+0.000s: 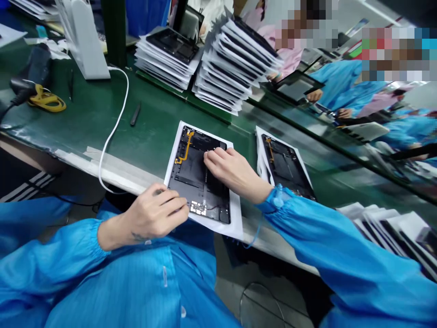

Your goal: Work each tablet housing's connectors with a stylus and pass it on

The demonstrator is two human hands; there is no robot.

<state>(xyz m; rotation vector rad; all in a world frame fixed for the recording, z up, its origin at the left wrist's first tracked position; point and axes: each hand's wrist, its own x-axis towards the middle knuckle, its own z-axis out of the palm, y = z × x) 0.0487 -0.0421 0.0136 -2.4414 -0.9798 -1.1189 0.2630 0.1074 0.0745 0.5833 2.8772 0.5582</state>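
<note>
A black tablet housing (191,175) lies open side up on a white sheet (235,218) at the table's front edge. An orange flex cable (187,148) runs along its upper left, and a small silvery circuit board (198,208) sits at its near end. My left hand (160,212) is closed at the near left corner, fingers curled over the housing's edge, thumb hidden. Over the upper right part of the housing bends my right hand (234,172), its fingers pressed together and pointing down. Whatever the right fingertips hold, if anything, is hidden.
A second housing (287,164) lies to the right on white paper. Stacked housings with paper (235,64) stand behind. A white cable (118,114), a dark pen-like tool (135,114) and a yellow cord (48,99) are left. Co-workers in blue sleeves (341,82) sit across.
</note>
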